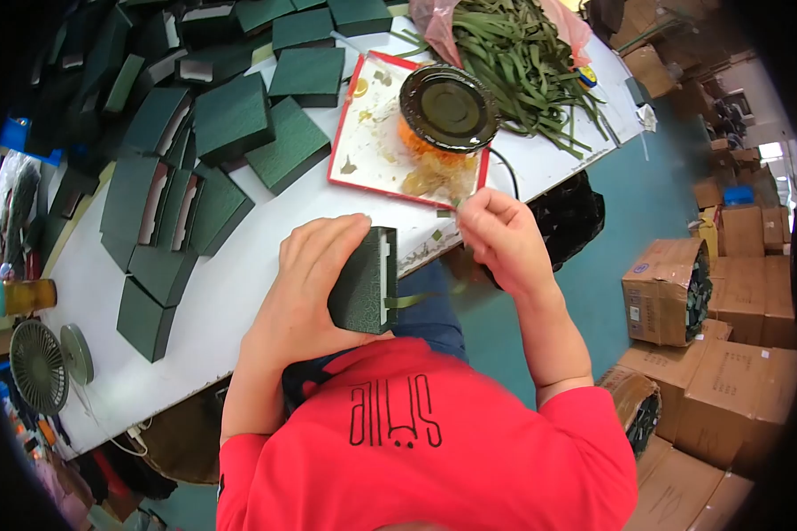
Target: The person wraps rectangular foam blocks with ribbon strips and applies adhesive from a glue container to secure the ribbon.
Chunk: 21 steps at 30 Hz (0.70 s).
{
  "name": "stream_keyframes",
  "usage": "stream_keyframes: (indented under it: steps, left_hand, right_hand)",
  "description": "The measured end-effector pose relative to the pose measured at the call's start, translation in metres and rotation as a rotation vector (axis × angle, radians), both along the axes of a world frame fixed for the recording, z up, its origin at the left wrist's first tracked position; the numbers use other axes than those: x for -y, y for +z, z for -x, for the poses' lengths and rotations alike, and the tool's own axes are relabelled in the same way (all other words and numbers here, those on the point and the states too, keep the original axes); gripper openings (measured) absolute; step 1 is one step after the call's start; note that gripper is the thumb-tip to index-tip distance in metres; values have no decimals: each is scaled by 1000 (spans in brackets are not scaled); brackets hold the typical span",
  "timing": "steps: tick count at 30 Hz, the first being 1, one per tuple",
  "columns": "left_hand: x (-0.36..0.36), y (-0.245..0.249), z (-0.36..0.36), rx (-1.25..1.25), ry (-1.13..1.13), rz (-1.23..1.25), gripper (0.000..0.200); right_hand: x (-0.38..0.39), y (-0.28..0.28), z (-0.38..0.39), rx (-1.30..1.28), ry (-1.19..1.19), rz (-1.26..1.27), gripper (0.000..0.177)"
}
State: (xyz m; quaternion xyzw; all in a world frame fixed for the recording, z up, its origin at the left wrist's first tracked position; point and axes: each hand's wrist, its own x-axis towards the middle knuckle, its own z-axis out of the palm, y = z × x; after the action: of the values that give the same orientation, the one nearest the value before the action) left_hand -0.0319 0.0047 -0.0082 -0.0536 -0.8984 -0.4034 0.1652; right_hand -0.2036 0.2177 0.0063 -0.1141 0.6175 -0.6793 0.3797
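My left hand [297, 288] is wrapped around a small dark green box [356, 288] and holds it on edge near the front of the table. A pale strip runs along the box's open side. From that side a thin green ribbon [405, 302] sticks out to the right, its far part blurred. My right hand [507, 237] is closed in a pinch by the near corner of a red-rimmed white tray [350, 133]. A short bit of green ribbon [444, 213] shows at its fingertips. On the tray stands an orange pot with a black round top [449, 108], amber glue-like residue around it.
Many green boxes [232, 119] crowd the left and back of the white table [266, 217]. A heap of green ribbons [514, 66] lies in pink plastic at the back. A small fan [40, 365] is at left; cardboard boxes [722, 380] are stacked at right.
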Motion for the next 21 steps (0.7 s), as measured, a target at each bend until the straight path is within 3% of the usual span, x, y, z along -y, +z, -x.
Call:
stream_keyframes:
  steps: [6, 15, 21]
  left_hand:
    - [-1, 4, -3, 18, -72, -159, 115]
    - [1, 6, -3, -1, -86, -141, 113]
    - [2, 12, -2, -27, -112, 3, 102]
  right_hand:
    - [16, 15, -22, 104, 337, -89, 18]
    - [23, 5, -22, 14, 430, -191, 23]
    - [27, -8, -16, -91, 545, -300, 27]
